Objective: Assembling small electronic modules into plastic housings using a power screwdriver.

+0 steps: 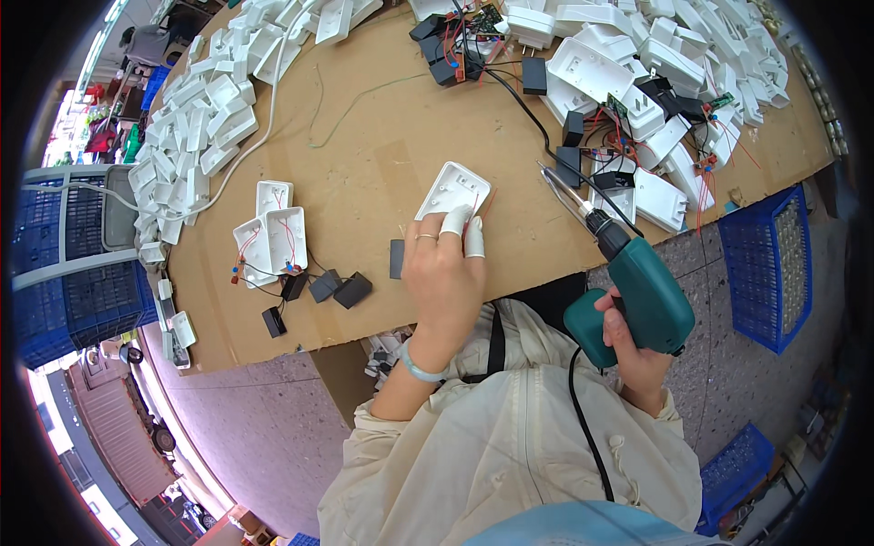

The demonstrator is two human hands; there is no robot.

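Observation:
My left hand (445, 273) rests on the cardboard-covered table (364, 155), its taped fingertips pressing a white plastic casing half (452, 189) with a red wire inside. A small black block (397, 258) lies just left of that hand. My right hand (628, 350) grips the handle of a teal electric screwdriver (637, 291). The tool's bit (557, 185) points up and left, ending a short way right of the casing without touching it.
Three wired white casing halves (271, 232) with black blocks (328, 288) lie at the left. Heaps of white casings fill the far left (196, 118) and far right (674, 64). Wired black parts (455, 45) sit at the back. Blue crates (769, 264) stand beside the table.

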